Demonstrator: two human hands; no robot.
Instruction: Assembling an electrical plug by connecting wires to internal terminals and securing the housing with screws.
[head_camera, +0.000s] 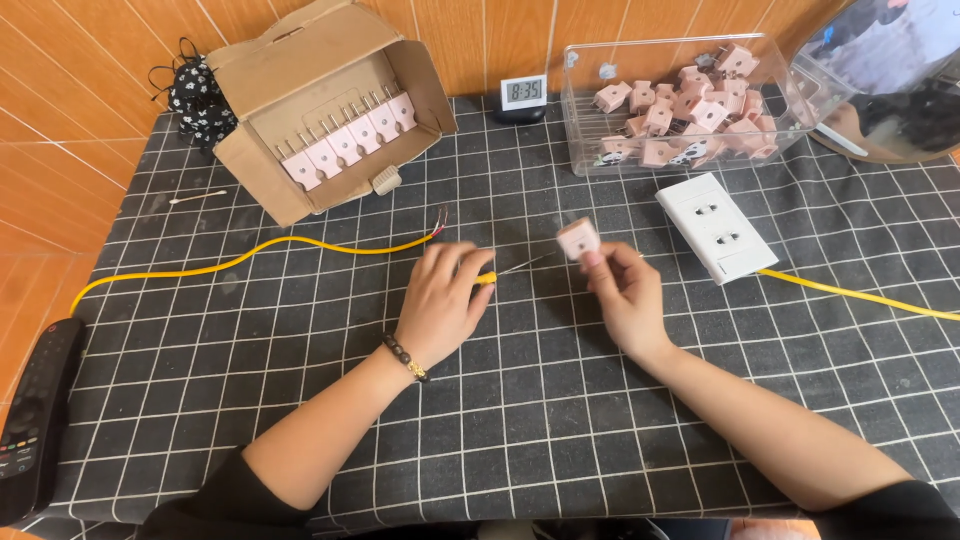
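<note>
Left hand (443, 300) is down on the grid-patterned cloth (560, 430), fingers curled round the yellow handle of a small screwdriver (497, 274), its thin shaft pointing right toward the other hand. Right hand (622, 290) is up off the cloth, thumb and fingertips pinching a small pink plug (578, 239), held just beyond the screwdriver tip; the two look close but apart, though the motion blur makes it hard to be sure. Now the risks: that plug is tiny and gripped only at its edges, so any sideways push from the blade could twist it out of the fingers and drop it onto the cloth. The tip is narrow too, so in my judgement a slip off the plug would send it toward the right thumb. Around them, a yellow cable (250, 255) snakes in from the left with bared ends just above the left hand, near enough to snag a wrist. A white socket panel (716, 227) lies to the right on its own yellow lead, a clear bin of pink plugs (680, 105) sits behind, and a cardboard box (330, 110) holds a neat row of plugs at the back left.
</note>
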